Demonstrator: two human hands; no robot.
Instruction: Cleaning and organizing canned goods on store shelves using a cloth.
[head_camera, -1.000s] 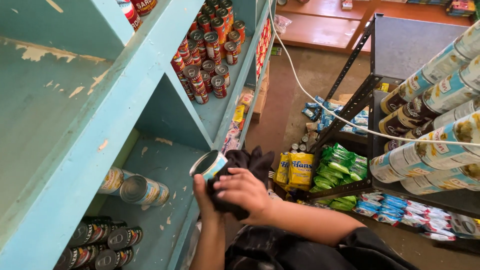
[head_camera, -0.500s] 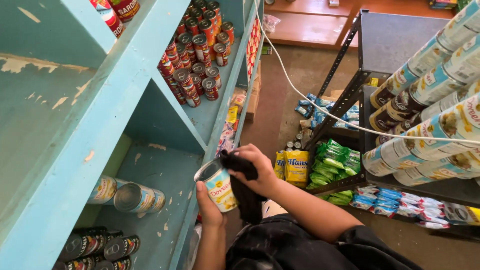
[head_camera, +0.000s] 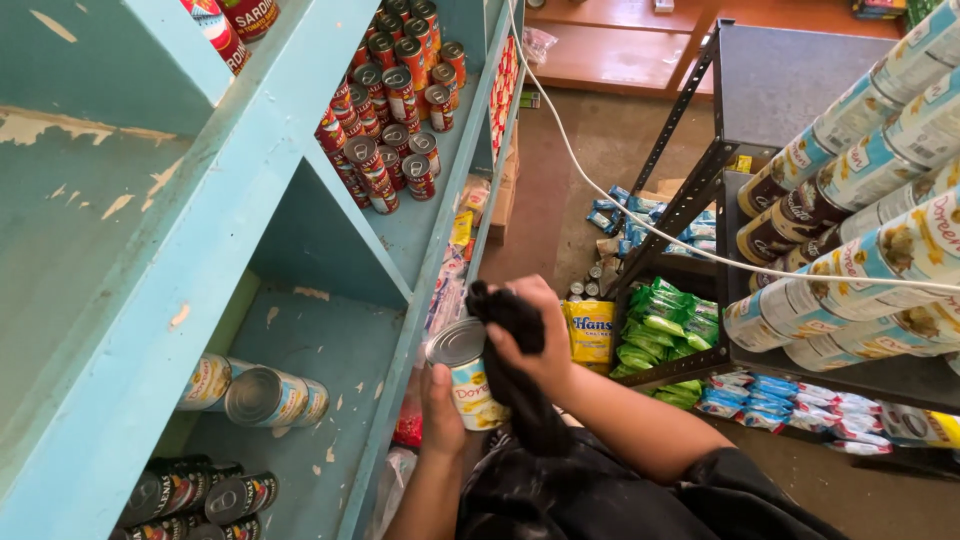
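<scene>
from my feed i see both hands, the left hand (head_camera: 441, 412) and the right hand (head_camera: 537, 340), bare, with no gloves, rings or watch. both forearms are uncovered too. a black garment covers the body below, its cloth loose and creased.

A small round metal can (head_camera: 468, 378) with a pale yellow label tilts, silver lid up, against a crumpled black cloth (head_camera: 512, 362) draped downward.

can (head_camera: 468, 375) lowered and tilted upright, black cloth (head_camera: 515, 350) now draped beside it
</scene>
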